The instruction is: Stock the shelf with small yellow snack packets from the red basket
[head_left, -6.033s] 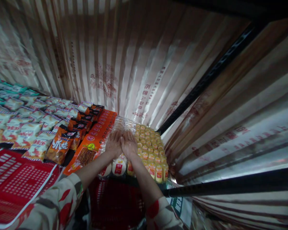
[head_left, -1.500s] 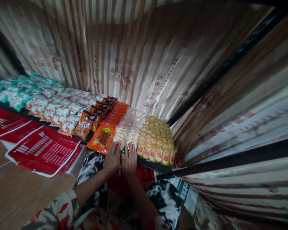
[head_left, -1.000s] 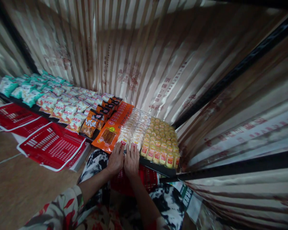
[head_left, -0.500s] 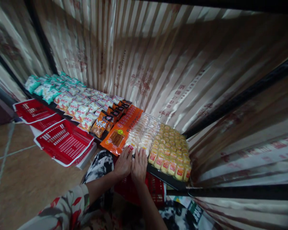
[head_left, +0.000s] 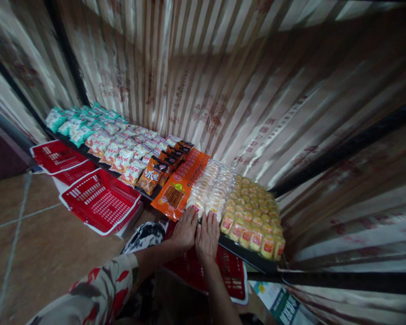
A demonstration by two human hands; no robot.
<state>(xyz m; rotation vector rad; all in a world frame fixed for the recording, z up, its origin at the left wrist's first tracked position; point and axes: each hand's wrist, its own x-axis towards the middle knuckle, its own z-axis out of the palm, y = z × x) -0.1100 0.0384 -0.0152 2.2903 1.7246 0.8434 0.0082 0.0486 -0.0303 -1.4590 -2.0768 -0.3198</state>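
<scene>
Both hands rest side by side on the front edge of a low black shelf (head_left: 243,253). My left hand (head_left: 184,229) lies flat, fingers stretched, touching the front of the rows of clear-wrapped round white cakes (head_left: 209,189). My right hand (head_left: 207,234) lies flat beside it, fingers reaching the same cakes, next to the yellow-wrapped small packs (head_left: 253,212). Neither hand holds anything. Orange flat packs (head_left: 182,183) lie just left of the cakes.
More snack bags (head_left: 122,153) fill the shelf to the left, green ones (head_left: 71,122) farthest. Red baskets (head_left: 99,203) lie on the brown floor; another red basket (head_left: 230,275) sits below my hands. Striped curtain (head_left: 223,81) hangs behind and to the right.
Earlier my hands pressed deeper on the cakes; they have drawn back to the shelf's front edge. The view has pulled away and swung, showing more floor and baskets.
</scene>
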